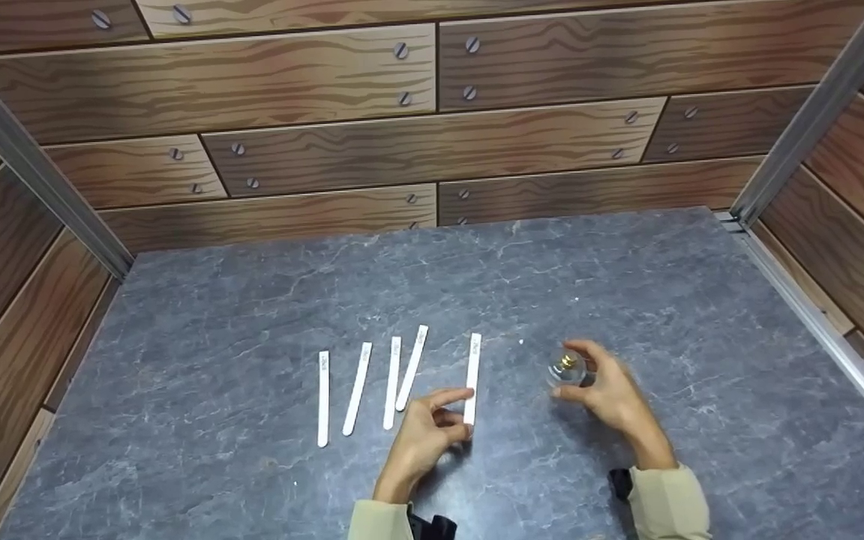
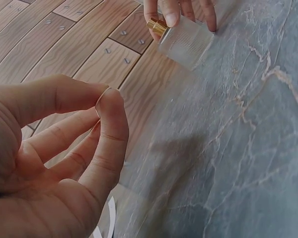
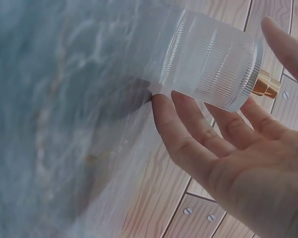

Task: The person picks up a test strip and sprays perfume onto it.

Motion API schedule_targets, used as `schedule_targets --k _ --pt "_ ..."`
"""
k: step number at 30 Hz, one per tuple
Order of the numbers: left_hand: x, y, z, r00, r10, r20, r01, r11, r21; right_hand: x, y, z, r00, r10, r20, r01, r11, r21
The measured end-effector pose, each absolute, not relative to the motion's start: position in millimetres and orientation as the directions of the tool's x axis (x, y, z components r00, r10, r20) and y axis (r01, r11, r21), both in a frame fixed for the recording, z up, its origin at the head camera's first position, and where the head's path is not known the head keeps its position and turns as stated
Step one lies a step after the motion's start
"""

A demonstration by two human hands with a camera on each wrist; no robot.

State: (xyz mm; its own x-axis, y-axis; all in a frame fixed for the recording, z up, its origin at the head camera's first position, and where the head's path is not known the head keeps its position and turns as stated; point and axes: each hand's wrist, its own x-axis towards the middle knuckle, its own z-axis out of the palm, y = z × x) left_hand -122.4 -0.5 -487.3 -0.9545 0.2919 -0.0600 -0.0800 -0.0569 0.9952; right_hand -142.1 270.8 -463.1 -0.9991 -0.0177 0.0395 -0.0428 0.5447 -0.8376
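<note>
My left hand [image 1: 426,431] pinches a narrow white paper strip [image 1: 473,367] between thumb and finger, held by its lower part. The left wrist view shows only a thin edge of it between the fingertips. A clear ribbed glass bottle with a gold spray nozzle [image 3: 213,62] stands upright on the table to the right. Around the bottle is my right hand [image 1: 612,390], its fingers along one side. In the right wrist view the thumb [image 3: 285,47] stands apart from the glass, with a gap between.
Several white paper strips [image 1: 323,397] with small print at their tops lie left of my left hand, two of them close together at their lower ends. The grey marble-patterned tabletop [image 1: 267,300] is walled by wood-print panels [image 1: 327,150] and metal corner posts.
</note>
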Motion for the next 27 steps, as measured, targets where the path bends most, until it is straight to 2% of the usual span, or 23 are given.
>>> schedule_targets --k 8,16,22,27 --pt "-121.7 2.8 -487.7 -0.953 0.292 -0.078 -0.105 -0.078 0.991 -142.2 269.8 -464.8 -1.000 0.000 0.028 -0.022 0.617 -0.786" --pt "-122.0 2.5 -490.1 -0.950 0.302 -0.078 -0.105 -0.073 0.992 -142.0 269.1 -464.9 -0.998 -0.004 0.057 -0.047 0.629 -0.776" --pt "-123.7 3.5 -490.5 -0.951 0.297 -0.082 -0.108 -0.073 0.991 -142.6 272.0 -460.7 -1.000 0.014 0.019 -0.008 0.553 -0.833" --pt "-124.0 3.9 -491.7 -0.951 0.298 -0.081 -0.112 -0.086 0.990 -143.5 272.3 -459.7 -0.999 -0.009 -0.041 0.035 0.359 -0.933"
